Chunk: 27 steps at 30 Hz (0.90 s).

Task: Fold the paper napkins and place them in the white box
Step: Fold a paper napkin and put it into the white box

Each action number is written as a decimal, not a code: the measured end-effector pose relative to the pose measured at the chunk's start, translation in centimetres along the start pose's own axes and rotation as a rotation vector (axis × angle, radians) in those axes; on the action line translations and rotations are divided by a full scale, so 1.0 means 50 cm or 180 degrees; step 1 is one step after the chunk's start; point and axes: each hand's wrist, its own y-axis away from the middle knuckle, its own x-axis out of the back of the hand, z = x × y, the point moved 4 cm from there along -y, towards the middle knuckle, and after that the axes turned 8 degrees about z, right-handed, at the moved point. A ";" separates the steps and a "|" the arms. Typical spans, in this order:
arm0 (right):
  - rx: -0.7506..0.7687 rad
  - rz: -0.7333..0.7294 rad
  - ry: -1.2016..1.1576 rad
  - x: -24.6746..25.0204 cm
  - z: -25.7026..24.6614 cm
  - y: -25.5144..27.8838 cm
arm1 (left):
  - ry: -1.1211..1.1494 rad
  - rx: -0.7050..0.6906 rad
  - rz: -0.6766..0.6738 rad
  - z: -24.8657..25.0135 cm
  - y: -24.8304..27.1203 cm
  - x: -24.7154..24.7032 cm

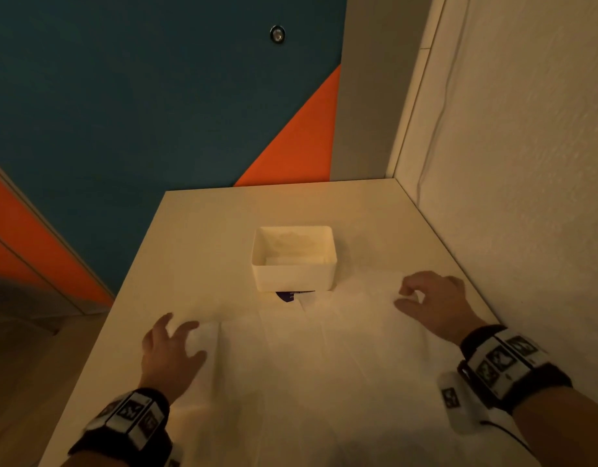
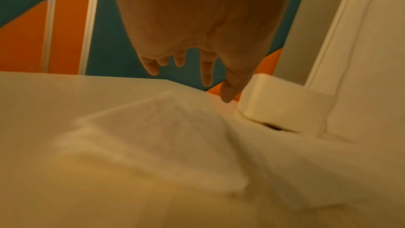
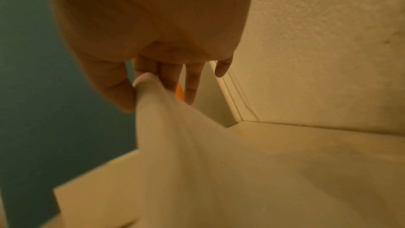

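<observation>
Nearest me, the limp, tear-prone paper napkin (image 1: 311,365) lies on the table (image 1: 203,230); my right hand (image 1: 432,298) pinches its far corner, left hand (image 1: 171,352) relaxed at the edge.

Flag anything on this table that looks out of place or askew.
A dark blue printed scrap pokes out from under the near wall of the white box, beside the spread napkin. It is the only dark thing among white ones; the box seems to sit partly on it.

A pale worktop (image 1: 203,230) is seen filling the lower centre of the frame. A white box (image 1: 293,276) is set at its middle. An unfolded paper napkin (image 1: 307,365) is spread across the lower part, below the box.
</observation>
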 end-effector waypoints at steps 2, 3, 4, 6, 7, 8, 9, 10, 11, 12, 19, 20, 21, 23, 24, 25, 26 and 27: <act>-0.0027 0.0212 -0.0401 0.006 -0.039 -0.008 | 0.0293 -0.0477 0.0028 0.055 -0.003 0.011; -0.0060 0.0362 -0.0675 0.009 -0.059 -0.009 | 0.0587 -0.0660 -0.0032 0.086 -0.001 0.018; -0.0101 0.0499 -0.1004 0.012 -0.078 -0.009 | 0.0902 -0.0788 -0.0151 0.115 0.002 0.023; -0.0240 0.0619 -0.1696 0.014 -0.113 -0.006 | 0.1247 -0.0976 -0.0554 0.178 0.021 0.037; -0.0334 0.0622 -0.2018 0.012 -0.129 -0.003 | 0.1380 -0.0990 -0.0760 0.205 0.030 0.043; -0.0417 0.0614 -0.2275 0.010 -0.144 0.000 | 0.1608 -0.0929 -0.0975 0.229 0.039 0.047; -0.0499 0.0601 -0.2461 0.008 -0.158 0.003 | 0.1888 -0.0816 -0.1191 0.250 0.048 0.053; -0.0585 0.0595 -0.2629 0.005 -0.168 0.005 | 0.2192 -0.0685 -0.1424 0.269 0.056 0.056; -0.0677 0.0589 -0.2805 0.001 -0.176 0.008 | 0.2491 -0.0557 -0.1688 0.287 0.064 0.059; -0.0779 0.0580 -0.2976 -0.004 -0.182 0.010 | 0.2793 -0.0443 -0.1917 0.306 0.073 0.065; -0.1278 0.0515 -0.3516 -0.027 -0.193 0.020 | 0.4330 0.0283 -0.1412 0.351 0.067 0.117; -0.1317 0.0422 -0.3596 -0.027 -0.192 0.019 | 0.4364 0.0278 -0.1317 0.353 0.064 0.122; -0.1353 0.0282 -0.3701 -0.026 -0.191 0.019 | 0.4396 0.0280 -0.1244 0.354 0.060 0.125; -0.1351 -0.0100 -0.3888 -0.023 -0.188 0.022 | 0.4518 0.0314 -0.1182 0.355 0.056 0.130; -0.1289 -0.0286 -0.3903 -0.021 -0.187 0.023 | 0.4587 0.0336 -0.1169 0.355 0.055 0.132; -0.1206 -0.0435 -0.3879 -0.020 -0.184 0.025 | 0.4630 0.0333 -0.1168 0.355 0.053 0.133; -0.1125 -0.0538 -0.3851 -0.019 -0.182 0.028 | 0.4654 0.0321 -0.1178 0.356 0.053 0.134; -0.1070 -0.0602 -0.3832 -0.020 -0.179 0.029 | 0.4660 0.0299 -0.1175 0.355 0.052 0.134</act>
